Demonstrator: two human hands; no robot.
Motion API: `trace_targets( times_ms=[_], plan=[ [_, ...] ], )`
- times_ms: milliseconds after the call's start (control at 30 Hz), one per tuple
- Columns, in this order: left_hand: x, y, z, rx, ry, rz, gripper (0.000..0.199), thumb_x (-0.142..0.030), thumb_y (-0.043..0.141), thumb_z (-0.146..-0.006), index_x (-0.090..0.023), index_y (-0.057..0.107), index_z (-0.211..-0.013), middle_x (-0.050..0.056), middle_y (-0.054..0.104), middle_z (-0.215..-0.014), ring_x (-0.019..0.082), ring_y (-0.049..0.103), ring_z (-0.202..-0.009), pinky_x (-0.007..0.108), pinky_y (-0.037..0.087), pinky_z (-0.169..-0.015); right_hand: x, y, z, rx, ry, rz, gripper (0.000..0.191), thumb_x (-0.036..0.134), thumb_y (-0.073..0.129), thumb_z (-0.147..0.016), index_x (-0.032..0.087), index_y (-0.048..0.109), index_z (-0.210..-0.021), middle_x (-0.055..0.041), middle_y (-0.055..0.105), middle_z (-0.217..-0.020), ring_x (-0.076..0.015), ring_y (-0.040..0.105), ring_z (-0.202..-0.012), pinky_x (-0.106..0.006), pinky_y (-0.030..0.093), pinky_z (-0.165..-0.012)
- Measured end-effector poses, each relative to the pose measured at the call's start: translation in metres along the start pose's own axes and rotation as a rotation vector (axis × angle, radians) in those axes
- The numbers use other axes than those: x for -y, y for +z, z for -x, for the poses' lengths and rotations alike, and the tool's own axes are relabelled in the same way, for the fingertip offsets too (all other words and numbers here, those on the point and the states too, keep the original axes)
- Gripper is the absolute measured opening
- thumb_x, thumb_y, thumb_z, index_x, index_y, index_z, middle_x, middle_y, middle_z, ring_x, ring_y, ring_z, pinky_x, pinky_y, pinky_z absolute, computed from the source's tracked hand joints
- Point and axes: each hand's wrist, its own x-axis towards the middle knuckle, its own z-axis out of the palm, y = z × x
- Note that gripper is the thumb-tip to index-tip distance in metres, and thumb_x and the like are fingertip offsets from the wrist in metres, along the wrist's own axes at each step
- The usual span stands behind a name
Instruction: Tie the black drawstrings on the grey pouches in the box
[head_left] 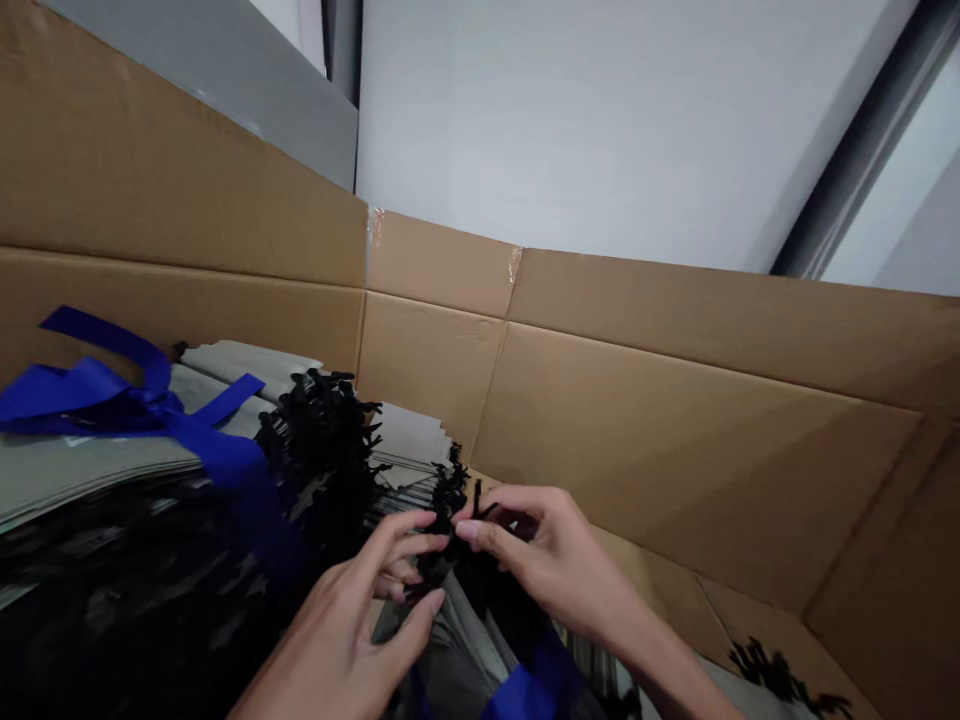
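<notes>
My right hand (536, 535) pinches a thin black cord (478, 492) between thumb and index finger, with loose ends poking out above the grip. To its left, my left hand (375, 590) curves around the black tufts with thumb and fingers apart. Below both hands lies a stack of grey fabric pieces (472, 625), wrapped with blue ribbon (525, 695). Just behind the fingertips, another grey stack (409, 440) shows a row of black cord ends (450, 480). My fingers partly hide where the pinched cord leads.
A large cardboard box (637, 420) surrounds everything, its walls rising behind and at the sides. On the left sits a big grey bundle (97, 480) tied with a blue ribbon bow (157, 400), with bunched black cords (322, 430). More black cord ends (780, 675) lie at lower right.
</notes>
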Motion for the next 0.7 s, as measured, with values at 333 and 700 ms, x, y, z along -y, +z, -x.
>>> trace_targets(
  times_ms=[333, 700],
  plan=[
    [-0.012, 0.002, 0.007, -0.06, 0.064, -0.065, 0.04, -0.037, 0.067, -0.103, -0.042, 0.063, -0.142, -0.003, 0.086, -0.124, 0.019, 0.086, -0.098, 0.021, 0.068, -0.085, -0.011, -0.001, 0.035, -0.104, -0.012, 0.101, 0.015, 0.046, 0.08, -0.098, 0.034, 0.088, -0.098, -0.0001, 0.087, -0.102, -0.0219, 0.081, -0.097, -0.027, 0.058, -0.082],
    [-0.014, -0.001, 0.004, -0.035, 0.012, -0.047, 0.043, -0.043, 0.069, -0.099, -0.043, 0.071, -0.142, -0.002, 0.087, -0.122, 0.024, 0.086, -0.096, 0.027, 0.068, -0.083, -0.01, -0.002, 0.032, -0.05, -0.251, 0.111, 0.011, 0.031, 0.08, -0.1, 0.037, 0.088, -0.104, 0.0019, 0.087, -0.099, -0.0166, 0.082, -0.09, -0.023, 0.062, -0.082]
  ],
)
